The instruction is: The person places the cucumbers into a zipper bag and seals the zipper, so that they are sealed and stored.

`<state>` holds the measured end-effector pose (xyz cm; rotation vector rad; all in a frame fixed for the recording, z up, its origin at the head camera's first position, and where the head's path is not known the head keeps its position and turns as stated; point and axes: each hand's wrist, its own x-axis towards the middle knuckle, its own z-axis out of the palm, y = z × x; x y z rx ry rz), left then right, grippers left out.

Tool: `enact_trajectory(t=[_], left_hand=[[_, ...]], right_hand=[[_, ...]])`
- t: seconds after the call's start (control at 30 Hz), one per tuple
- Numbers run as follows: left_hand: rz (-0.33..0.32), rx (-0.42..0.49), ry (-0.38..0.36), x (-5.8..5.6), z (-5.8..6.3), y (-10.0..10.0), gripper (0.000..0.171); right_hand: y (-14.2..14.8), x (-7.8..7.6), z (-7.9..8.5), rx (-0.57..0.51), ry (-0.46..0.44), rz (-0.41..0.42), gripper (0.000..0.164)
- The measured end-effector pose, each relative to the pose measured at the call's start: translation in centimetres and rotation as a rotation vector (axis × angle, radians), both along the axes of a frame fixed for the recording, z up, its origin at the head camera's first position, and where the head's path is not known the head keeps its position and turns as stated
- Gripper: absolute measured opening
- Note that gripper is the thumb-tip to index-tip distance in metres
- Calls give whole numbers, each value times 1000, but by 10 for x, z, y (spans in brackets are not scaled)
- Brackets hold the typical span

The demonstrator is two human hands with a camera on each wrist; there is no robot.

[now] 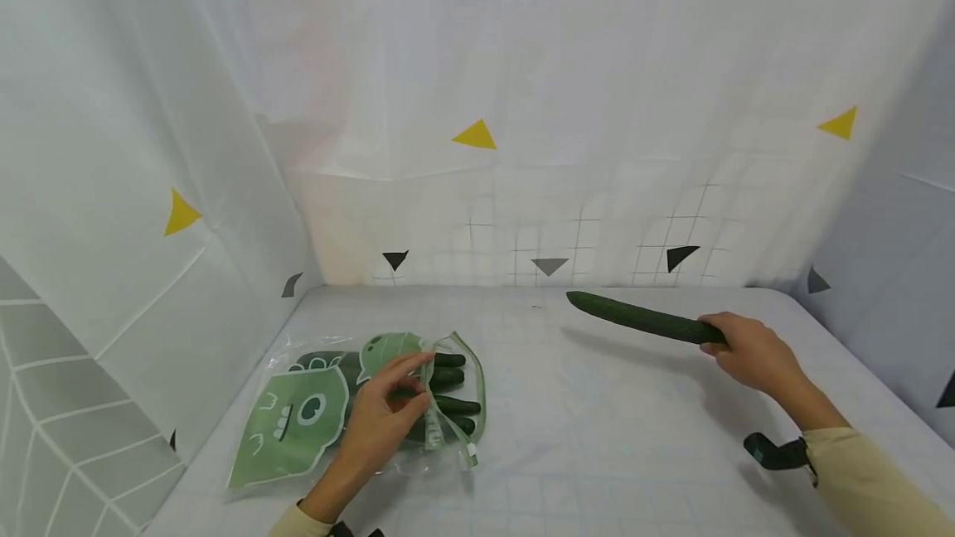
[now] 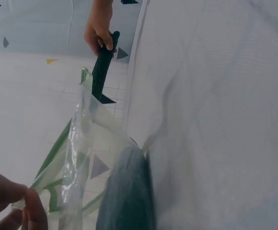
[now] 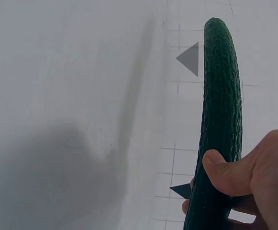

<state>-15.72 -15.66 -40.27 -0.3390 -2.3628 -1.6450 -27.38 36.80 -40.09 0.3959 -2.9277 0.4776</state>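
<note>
A long dark green cucumber point(image 1: 642, 318) is held above the table at the right, gripped near one end by my right hand point(image 1: 753, 355). Its free end points left. The right wrist view shows the thumb laid across the cucumber point(image 3: 220, 96). At the left lies a clear zip bag point(image 1: 298, 421) with a green cartoon print, several cucumbers point(image 1: 448, 379) inside it. My left hand point(image 1: 384, 413) pinches the upper edge of the bag's mouth, which gapes to the right. In the left wrist view, thumb and finger pinch the clear film point(image 2: 76, 163) beside a cucumber point(image 2: 129, 191) in the bag.
The white table point(image 1: 567, 454) has faint grid lines. White sheets with yellow and dark triangles enclose it at the back point(image 1: 567, 65) and both sides. A black wrist device point(image 1: 776, 452) sits by the right sleeve point(image 1: 865, 479).
</note>
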Motion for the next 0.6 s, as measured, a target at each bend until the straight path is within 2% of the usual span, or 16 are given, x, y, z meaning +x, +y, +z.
enact_trajectory(t=[0.6], left_hand=[[-5,4,3,0,0,-1,59]], right_hand=[[-28,16,7,-33,23,72,37]])
